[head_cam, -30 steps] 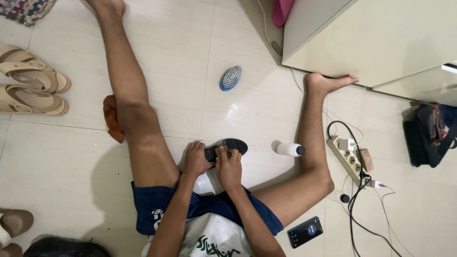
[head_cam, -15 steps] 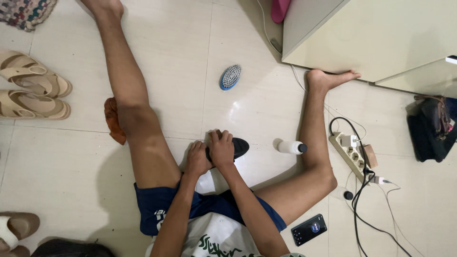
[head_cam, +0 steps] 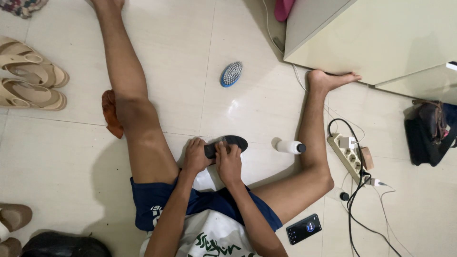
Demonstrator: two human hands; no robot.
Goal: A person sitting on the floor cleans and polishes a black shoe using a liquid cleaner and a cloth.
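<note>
the person sits on the tiled floor (head_cam: 71, 157) with legs spread, which leaves a working space between the thighs. there the black shoe (head_cam: 232, 142) lies on the floor, toe pointing to the person's right. the left hand (head_cam: 197, 156) has its grip closed around the heel end, apparently to steady it. the right hand (head_cam: 229, 162) presses down on the middle of the shoe, fingers curled; whether it pinches anything underneath cannot be told. a blue brush (head_cam: 231, 74) lies bristles up, well apart ahead. a white bottle (head_cam: 289, 147) lies on its side just beside the shoe's toe. an orange cloth (head_cam: 111, 112) rests against the left knee.
</note>
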